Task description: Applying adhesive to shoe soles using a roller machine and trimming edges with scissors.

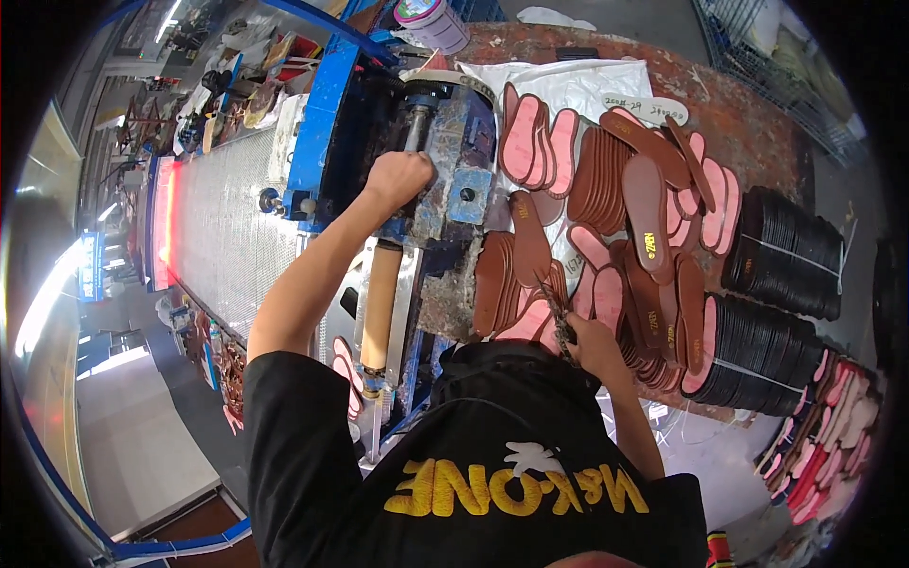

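Dark tool in your right grip (589, 343), tip at a brown insole

Your right grip is closed around a slim, dark, mottled tool (562, 329); its narrow end reaches the near end of the brown insole (530, 241), which lies just ahead and to the left of your knuckles. That insole is smooth and flat, long and rounded, with small gold lettering.

Your left grip (400, 178) is curled into a fist by the metal shaft (418, 125) of the scuffed blue machine (469, 194); you cannot tell what, if anything, it holds. Nearer your body runs a smooth tan roller (381, 312).

To the right, a ridged brown stack (598, 175) and pink-faced insoles (521, 142) crowd a crinkled white sheet (587, 80) on the worn, reddish tabletop (772, 142). Farther right sit tightly layered black bundles (781, 251) bound with pale straps.
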Motion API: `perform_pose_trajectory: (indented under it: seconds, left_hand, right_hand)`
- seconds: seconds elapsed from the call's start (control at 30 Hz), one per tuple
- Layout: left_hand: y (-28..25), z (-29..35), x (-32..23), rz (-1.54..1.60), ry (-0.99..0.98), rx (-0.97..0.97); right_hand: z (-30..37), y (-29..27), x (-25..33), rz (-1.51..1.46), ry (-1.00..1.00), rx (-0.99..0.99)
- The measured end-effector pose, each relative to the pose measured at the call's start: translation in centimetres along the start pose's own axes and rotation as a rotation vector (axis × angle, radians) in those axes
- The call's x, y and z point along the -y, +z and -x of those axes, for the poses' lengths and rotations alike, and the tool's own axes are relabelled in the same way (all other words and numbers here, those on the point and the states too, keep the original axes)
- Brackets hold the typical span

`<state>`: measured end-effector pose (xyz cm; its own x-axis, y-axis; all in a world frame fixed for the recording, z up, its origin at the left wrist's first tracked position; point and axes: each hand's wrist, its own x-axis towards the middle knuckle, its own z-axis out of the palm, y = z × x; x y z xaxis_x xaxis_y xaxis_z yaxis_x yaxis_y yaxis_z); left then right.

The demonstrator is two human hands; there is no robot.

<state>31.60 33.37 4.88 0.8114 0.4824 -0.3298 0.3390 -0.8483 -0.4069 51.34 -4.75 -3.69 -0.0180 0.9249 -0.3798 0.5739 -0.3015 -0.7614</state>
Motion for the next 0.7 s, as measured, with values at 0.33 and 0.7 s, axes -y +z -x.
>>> perform_pose_trajectory:
  seconds: [0.33, 0.7]
  left_hand:
    - [0.8, 0.8, 1.2, 0.216, -0.008, -0.074]
    - [1.0, 2.2, 1.0, 0.395, -0.175, -0.184]
  right_hand:
    - [-0.6, 1.0, -0.5, -0.111, 0.013, -0.019]
    - [-3.8, -2.9, 3.8, -0.731, 0.176, 0.075]
